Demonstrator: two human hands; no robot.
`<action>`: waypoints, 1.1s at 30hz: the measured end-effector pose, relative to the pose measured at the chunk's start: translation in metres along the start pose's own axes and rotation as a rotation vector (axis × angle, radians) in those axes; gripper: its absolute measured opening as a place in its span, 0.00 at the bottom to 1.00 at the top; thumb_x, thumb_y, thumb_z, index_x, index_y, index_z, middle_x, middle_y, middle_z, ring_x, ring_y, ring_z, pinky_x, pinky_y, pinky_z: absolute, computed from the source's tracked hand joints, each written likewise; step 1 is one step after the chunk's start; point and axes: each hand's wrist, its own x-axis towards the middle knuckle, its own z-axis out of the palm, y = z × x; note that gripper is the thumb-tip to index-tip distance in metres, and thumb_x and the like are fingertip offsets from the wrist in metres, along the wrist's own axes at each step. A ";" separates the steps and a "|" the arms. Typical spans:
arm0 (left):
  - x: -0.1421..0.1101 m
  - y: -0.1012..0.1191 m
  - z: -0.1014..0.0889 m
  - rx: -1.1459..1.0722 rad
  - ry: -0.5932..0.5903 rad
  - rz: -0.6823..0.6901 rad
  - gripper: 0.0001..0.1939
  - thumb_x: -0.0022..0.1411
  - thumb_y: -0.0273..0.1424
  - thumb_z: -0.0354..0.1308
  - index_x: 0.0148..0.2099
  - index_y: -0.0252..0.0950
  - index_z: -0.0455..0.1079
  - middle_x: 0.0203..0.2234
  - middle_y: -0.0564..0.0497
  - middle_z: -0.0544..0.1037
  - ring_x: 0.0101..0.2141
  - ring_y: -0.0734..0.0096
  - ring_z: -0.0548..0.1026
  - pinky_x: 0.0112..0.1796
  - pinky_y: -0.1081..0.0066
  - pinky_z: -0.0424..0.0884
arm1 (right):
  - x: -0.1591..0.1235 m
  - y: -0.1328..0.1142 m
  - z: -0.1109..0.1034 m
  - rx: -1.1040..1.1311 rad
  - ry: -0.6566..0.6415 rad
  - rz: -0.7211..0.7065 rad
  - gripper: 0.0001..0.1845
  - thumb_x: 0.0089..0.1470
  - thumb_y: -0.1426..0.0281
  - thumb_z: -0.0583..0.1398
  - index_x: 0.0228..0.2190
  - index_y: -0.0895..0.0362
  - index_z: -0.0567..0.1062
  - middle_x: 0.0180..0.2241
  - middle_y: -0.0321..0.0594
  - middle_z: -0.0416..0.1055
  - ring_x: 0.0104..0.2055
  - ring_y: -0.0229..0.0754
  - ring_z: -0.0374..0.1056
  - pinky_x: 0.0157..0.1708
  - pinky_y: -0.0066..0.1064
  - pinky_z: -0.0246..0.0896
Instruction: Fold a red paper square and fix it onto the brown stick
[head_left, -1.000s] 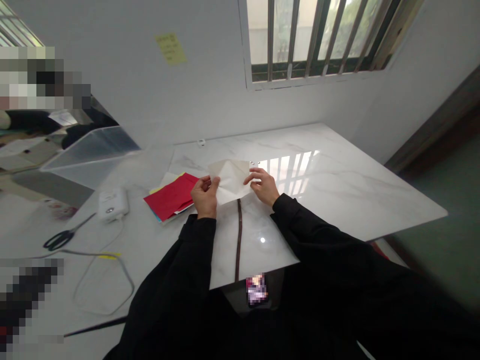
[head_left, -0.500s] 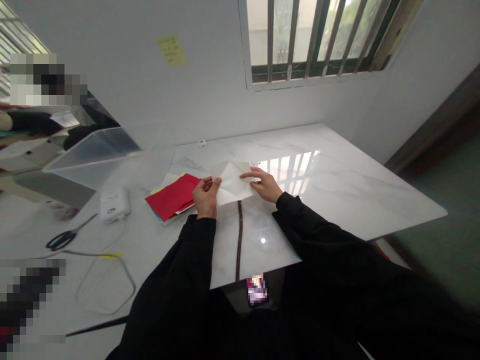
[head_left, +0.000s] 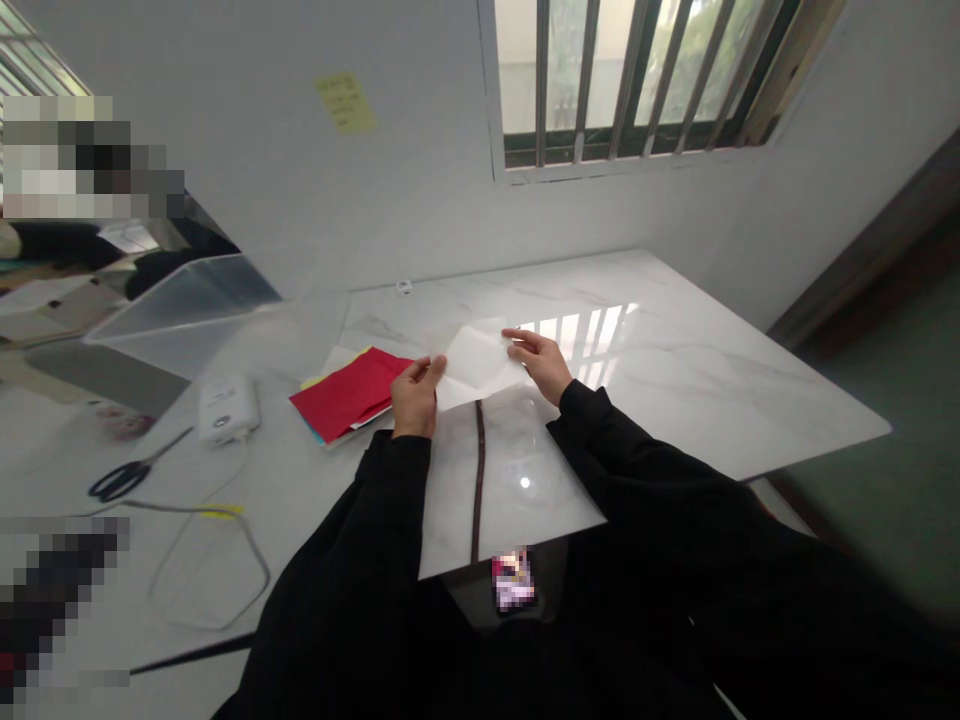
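A folded sheet of white paper lies low over the white marble table, held between both my hands. My left hand pinches its left corner, thumb on top. My right hand grips its right edge with the fingers stretched along the fold. Just left of my left hand lies a stack of coloured paper with a red sheet on top.
A white device with a cable sits to the left, black scissors near it. A clear plastic bin stands at the back left. A yellow note hangs on the wall beside a barred window. A phone lies near me.
The white paper has been flattened and spread wider. My right hand slid to the right along its edge; my left hand kept its pinch on the left corner.
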 end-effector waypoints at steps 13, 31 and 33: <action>0.001 0.003 -0.002 -0.187 -0.184 -0.160 0.25 0.48 0.44 0.77 0.40 0.33 0.75 0.35 0.42 0.83 0.46 0.55 0.81 0.46 0.61 0.78 | -0.007 -0.010 0.003 0.161 0.044 0.111 0.24 0.45 0.63 0.73 0.46 0.54 0.80 0.36 0.38 0.80 0.37 0.40 0.75 0.43 0.36 0.72; -0.006 0.019 0.001 -0.220 -0.242 -0.177 0.25 0.46 0.30 0.78 0.47 0.38 0.75 0.43 0.46 0.83 0.47 0.59 0.81 0.46 0.65 0.77 | -0.005 -0.017 -0.003 0.230 0.089 0.232 0.27 0.47 0.68 0.73 0.49 0.55 0.76 0.38 0.40 0.80 0.37 0.41 0.76 0.37 0.32 0.74; -0.006 0.019 0.001 -0.220 -0.249 -0.171 0.25 0.47 0.30 0.78 0.47 0.38 0.75 0.43 0.46 0.83 0.47 0.59 0.81 0.47 0.65 0.77 | -0.008 -0.021 -0.003 0.256 -0.016 0.327 0.22 0.49 0.68 0.72 0.47 0.56 0.77 0.40 0.41 0.80 0.37 0.40 0.76 0.37 0.31 0.75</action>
